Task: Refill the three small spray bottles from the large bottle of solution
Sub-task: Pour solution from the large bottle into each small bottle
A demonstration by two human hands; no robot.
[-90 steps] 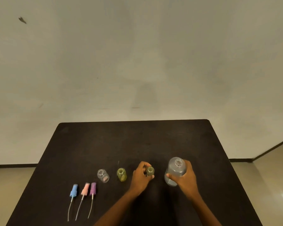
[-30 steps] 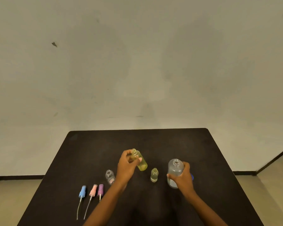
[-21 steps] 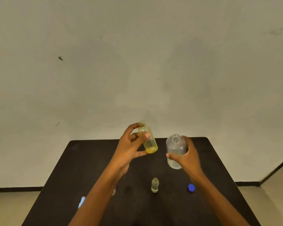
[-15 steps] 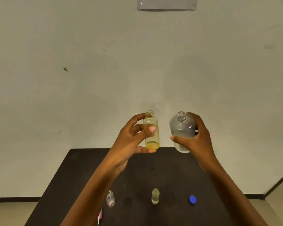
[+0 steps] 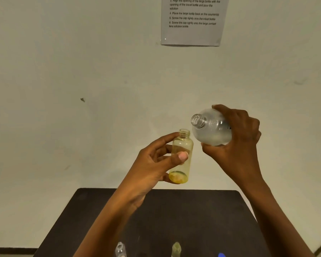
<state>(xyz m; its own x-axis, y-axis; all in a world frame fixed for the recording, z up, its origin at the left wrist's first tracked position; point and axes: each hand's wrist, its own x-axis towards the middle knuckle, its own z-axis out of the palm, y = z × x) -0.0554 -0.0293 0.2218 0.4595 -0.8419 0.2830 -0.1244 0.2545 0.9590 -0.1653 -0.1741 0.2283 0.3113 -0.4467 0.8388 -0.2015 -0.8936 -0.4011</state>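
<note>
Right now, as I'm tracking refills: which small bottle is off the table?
The yellow-tinted small bottle, held upright in the left hand; the clear small bottle and the olive small bottle stand on the table.

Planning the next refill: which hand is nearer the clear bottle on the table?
Left. The left hand is above the clear bottle, slightly right; the right hand is higher and farther right.

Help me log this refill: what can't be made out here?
Head view:
Base and liquid level of the large bottle: covered by the right hand.
Lower parts of the clear small bottle, greenish small bottle and blue cap: cut by the bottom edge.
First steps on the wall sheet: cut by the top edge.
Any stream into the yellow bottle in the left hand: too faint to tell.
</note>
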